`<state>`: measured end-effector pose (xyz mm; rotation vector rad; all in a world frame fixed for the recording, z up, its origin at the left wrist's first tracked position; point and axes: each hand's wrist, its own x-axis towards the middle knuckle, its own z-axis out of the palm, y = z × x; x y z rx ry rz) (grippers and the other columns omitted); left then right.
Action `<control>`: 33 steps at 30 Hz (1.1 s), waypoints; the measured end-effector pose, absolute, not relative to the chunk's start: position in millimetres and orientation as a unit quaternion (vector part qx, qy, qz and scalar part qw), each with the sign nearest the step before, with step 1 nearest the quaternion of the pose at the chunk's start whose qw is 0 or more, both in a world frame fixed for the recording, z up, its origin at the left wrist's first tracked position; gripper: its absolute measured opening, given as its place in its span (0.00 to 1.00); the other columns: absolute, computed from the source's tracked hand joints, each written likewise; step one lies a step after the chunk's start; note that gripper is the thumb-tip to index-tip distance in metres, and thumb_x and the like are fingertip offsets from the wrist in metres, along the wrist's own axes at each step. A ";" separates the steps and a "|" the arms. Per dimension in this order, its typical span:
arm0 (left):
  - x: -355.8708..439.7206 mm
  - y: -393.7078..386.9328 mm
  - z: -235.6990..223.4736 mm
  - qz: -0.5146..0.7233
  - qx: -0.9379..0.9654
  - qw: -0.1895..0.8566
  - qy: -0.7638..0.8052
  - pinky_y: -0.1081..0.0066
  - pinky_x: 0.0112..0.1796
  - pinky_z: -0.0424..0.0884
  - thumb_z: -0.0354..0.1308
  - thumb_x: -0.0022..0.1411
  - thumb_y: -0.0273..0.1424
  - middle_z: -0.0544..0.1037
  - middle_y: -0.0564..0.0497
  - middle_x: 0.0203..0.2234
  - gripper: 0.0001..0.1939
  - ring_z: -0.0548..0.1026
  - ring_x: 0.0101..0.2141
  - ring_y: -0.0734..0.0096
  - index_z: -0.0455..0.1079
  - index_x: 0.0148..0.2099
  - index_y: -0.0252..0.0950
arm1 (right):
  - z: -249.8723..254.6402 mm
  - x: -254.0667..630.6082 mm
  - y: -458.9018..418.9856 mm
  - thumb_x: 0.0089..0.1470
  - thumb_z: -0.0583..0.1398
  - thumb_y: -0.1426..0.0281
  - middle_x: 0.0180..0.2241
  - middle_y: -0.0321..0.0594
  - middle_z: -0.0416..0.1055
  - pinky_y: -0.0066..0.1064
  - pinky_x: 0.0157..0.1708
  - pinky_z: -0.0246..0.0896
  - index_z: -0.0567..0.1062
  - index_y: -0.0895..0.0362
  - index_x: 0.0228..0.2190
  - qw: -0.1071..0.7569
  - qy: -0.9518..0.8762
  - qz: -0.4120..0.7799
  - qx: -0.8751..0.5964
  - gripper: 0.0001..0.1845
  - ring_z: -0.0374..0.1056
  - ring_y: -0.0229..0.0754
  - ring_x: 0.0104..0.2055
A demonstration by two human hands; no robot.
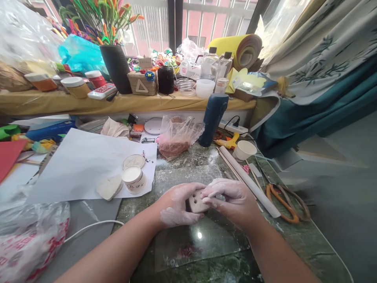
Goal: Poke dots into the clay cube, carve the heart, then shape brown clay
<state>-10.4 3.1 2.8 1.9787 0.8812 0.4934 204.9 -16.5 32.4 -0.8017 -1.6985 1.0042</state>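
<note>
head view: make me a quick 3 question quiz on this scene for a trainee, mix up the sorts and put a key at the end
1. What is the left hand curled around?

2. True or false: the blue flask stands to the left of the paper cup in the picture.

3. Which of these lies on the table, just to the right of the right hand?
a) black vase
b) white rod
c) yellow roll

Key
1: a pale block with small dark holes in its face
2: true
3: b
</note>
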 end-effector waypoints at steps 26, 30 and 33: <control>-10.0 4.7 -6.5 0.238 0.804 0.448 0.310 0.60 0.55 0.71 0.71 0.53 0.30 0.78 0.51 0.55 0.41 0.77 0.52 0.56 0.64 0.67 0.50 | 32.0 195.8 -26.9 0.67 0.56 0.73 0.39 0.40 0.78 0.42 0.45 0.66 0.79 0.48 0.51 0.461 -0.741 0.370 -0.317 0.16 0.71 0.46 0.42; -8.0 5.1 -2.6 0.234 0.807 0.447 0.307 0.64 0.49 0.73 0.70 0.56 0.32 0.80 0.54 0.46 0.34 0.79 0.45 0.62 0.68 0.64 0.49 | 34.9 196.0 -26.2 0.68 0.55 0.73 0.38 0.40 0.76 0.41 0.43 0.66 0.79 0.48 0.50 0.429 -0.763 0.370 -0.311 0.16 0.70 0.46 0.41; -6.5 5.9 0.8 0.223 0.812 0.449 0.300 0.66 0.48 0.72 0.69 0.57 0.33 0.80 0.54 0.44 0.29 0.78 0.44 0.63 0.70 0.61 0.48 | 38.0 199.8 -24.7 0.68 0.54 0.73 0.39 0.41 0.76 0.41 0.44 0.66 0.78 0.48 0.51 0.404 -0.782 0.370 -0.297 0.17 0.70 0.46 0.42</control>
